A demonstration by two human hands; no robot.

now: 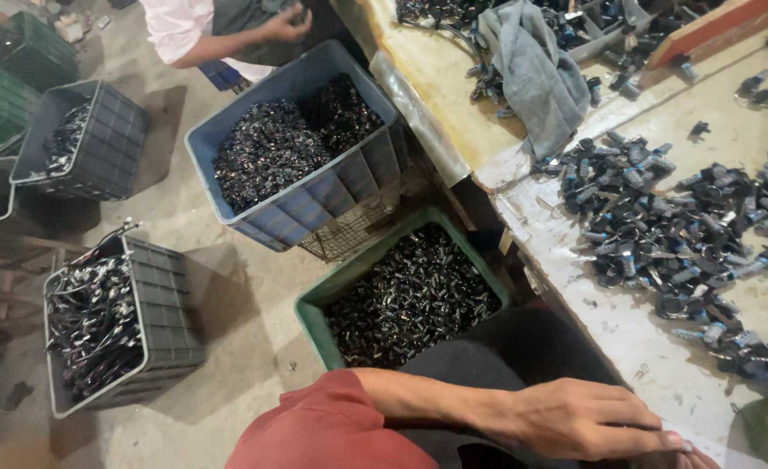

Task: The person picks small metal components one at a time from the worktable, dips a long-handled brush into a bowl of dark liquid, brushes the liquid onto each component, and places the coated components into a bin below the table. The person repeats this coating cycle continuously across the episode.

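One hand (588, 421) of the wearer shows at the near edge, arm in a red sleeve (327, 430) reaching across from the left; I take it for the left hand. It lies flat, palm down, fingers (653, 439) released and extended, holding nothing, at the near edge of the bench (640, 343). Right hand not in view. Heap of small dark metal parts (670, 230) spread on the bench, beyond the hand and apart from it. Green crate (314, 317) of like parts on the floor just left of the bench; blue crate (310, 208) farther off. Grey cloth (536, 74) at far end. Another person's hand (286, 24) (far side) stays apart.
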